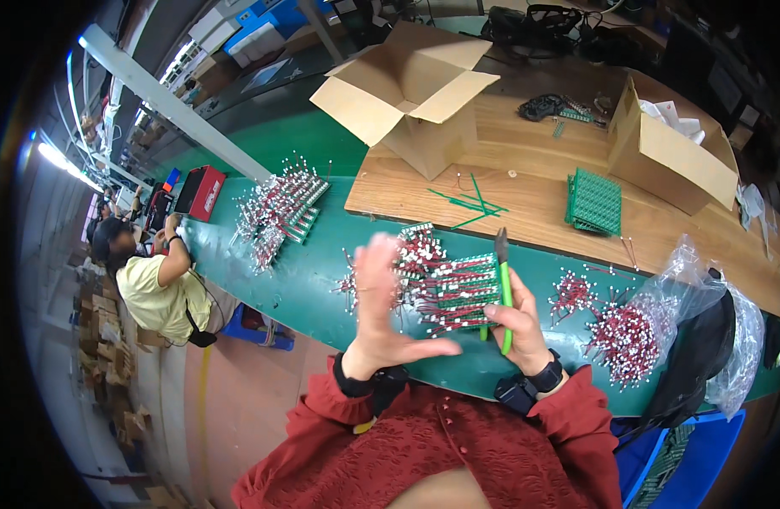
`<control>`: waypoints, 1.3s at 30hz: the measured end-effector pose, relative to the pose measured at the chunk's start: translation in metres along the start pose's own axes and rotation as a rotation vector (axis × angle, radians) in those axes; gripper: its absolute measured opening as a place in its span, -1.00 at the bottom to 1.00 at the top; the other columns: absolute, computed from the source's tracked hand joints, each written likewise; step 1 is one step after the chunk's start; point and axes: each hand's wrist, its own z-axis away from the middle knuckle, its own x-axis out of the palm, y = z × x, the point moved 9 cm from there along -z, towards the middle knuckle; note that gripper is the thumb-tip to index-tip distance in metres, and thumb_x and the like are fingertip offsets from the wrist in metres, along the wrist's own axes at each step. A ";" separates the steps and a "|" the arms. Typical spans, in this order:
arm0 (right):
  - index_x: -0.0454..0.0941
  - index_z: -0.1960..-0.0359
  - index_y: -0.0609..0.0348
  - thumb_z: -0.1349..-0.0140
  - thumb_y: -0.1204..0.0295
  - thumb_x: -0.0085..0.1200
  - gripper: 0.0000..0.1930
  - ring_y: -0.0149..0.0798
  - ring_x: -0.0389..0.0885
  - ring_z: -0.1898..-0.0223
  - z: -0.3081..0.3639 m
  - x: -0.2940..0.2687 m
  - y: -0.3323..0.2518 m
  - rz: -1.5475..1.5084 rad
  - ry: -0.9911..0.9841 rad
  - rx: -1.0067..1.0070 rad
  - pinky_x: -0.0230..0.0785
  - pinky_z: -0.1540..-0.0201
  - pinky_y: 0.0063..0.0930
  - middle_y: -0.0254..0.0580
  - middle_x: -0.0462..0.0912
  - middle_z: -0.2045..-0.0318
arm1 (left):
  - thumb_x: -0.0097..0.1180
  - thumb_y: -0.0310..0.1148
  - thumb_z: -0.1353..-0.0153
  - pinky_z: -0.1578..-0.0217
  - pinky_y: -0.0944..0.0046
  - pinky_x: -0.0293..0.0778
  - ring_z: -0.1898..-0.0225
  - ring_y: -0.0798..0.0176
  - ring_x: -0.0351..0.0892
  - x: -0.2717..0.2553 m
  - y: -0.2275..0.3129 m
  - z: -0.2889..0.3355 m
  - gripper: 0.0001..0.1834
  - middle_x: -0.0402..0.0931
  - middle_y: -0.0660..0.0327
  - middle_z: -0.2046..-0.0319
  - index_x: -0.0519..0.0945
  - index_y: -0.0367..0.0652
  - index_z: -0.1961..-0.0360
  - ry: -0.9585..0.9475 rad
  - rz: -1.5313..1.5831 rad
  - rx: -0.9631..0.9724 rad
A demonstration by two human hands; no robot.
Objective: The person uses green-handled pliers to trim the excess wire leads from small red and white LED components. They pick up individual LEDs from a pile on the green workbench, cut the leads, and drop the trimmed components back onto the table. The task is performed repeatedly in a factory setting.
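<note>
My right hand (524, 322) is closed around green-handled cutting pliers (505, 297), their dark jaws directed away from me. Its thumb lies at the edge of a green circuit board panel (465, 293) with rows of red wires and white connectors; whether it also grips the panel I cannot tell. To the left, my left hand (377, 305) is raised, somewhat blurred, with its thumb apart from its fingers and nothing in it. Behind that hand, more wired boards (422, 246) are partly hidden on the green work table (322, 293).
Loose red-wired connectors (623, 343) spill by a clear plastic bag (682, 276) at right. An open carton (445, 140), green board strips (475, 206), stacked boards (595, 202) and a second carton (674, 161) stand on a wooden board. A wired-board pile (280, 204) and a seated co-worker (165, 288) are left.
</note>
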 end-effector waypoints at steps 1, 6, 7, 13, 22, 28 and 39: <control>0.21 -0.17 0.30 0.00 0.63 0.03 -0.39 -0.33 0.52 0.03 0.000 -0.001 -0.002 -0.016 0.004 -0.013 0.35 -0.05 -0.52 -0.16 0.51 0.04 | 0.47 0.24 0.42 -0.34 -0.04 -0.25 -0.40 -0.14 -0.12 -0.011 -0.017 0.012 0.48 -0.12 -0.15 -0.38 -0.22 -0.10 -0.41 0.103 0.182 -0.115; 0.20 -0.18 0.30 0.00 0.61 0.05 -0.38 -0.31 0.53 0.05 0.000 0.001 -0.002 -0.162 0.022 0.058 0.36 -0.06 -0.45 -0.15 0.52 0.05 | 0.54 0.19 0.56 -0.37 0.03 -0.32 -0.44 -0.05 -0.36 0.032 -0.049 0.059 0.68 -0.37 -0.15 -0.41 -0.44 -0.18 -0.39 -0.211 0.277 -0.385; 0.20 -0.18 0.30 0.01 0.61 0.06 -0.37 -0.32 0.53 0.06 0.000 0.001 0.000 -0.088 0.018 0.037 0.36 -0.05 -0.47 -0.15 0.52 0.06 | 0.56 0.10 0.48 -0.36 0.01 -0.22 -0.43 -0.07 -0.28 0.036 -0.041 0.051 0.63 -0.33 -0.17 -0.40 -0.43 -0.27 -0.38 -0.207 0.255 -0.370; 0.18 -0.20 0.29 0.02 0.59 0.11 -0.33 -0.38 0.47 0.02 0.001 0.009 0.009 0.196 -0.046 -0.016 0.30 -0.06 -0.51 -0.18 0.47 0.02 | 0.57 -0.02 0.40 -0.31 -0.03 -0.03 -0.34 -0.12 0.06 0.044 -0.029 0.027 0.42 0.03 -0.14 -0.31 -0.15 -0.23 -0.39 -0.014 0.529 -0.365; 0.17 -0.24 0.31 0.00 0.52 0.17 -0.29 -0.35 0.42 -0.06 0.008 0.019 0.007 0.210 -0.140 0.052 0.25 -0.12 -0.49 -0.18 0.44 -0.03 | 0.35 -0.58 0.19 0.06 0.14 0.42 0.10 0.12 0.50 0.026 -0.019 0.027 -0.79 0.54 0.13 0.22 0.68 -0.20 0.43 0.102 0.256 -0.281; 0.23 -0.24 0.33 0.05 0.50 0.23 -0.27 -0.51 0.39 0.30 0.004 0.006 0.003 0.521 -0.136 -0.002 0.33 0.17 -0.57 -0.20 0.50 0.11 | 0.28 -0.66 0.17 0.17 0.25 0.41 0.22 0.20 0.50 -0.012 -0.036 0.022 -0.83 0.57 0.19 0.35 0.65 -0.24 0.47 0.206 0.114 -0.328; 0.33 -0.19 0.29 0.16 0.51 0.27 -0.26 -0.47 0.35 0.45 0.011 0.023 0.002 1.042 -0.273 -0.119 0.29 0.37 -0.60 -0.23 0.56 0.23 | 0.32 -0.62 0.16 0.20 0.24 0.38 0.26 0.20 0.51 -0.028 -0.046 0.016 -0.84 0.58 0.22 0.38 0.65 -0.21 0.48 0.210 0.025 -0.260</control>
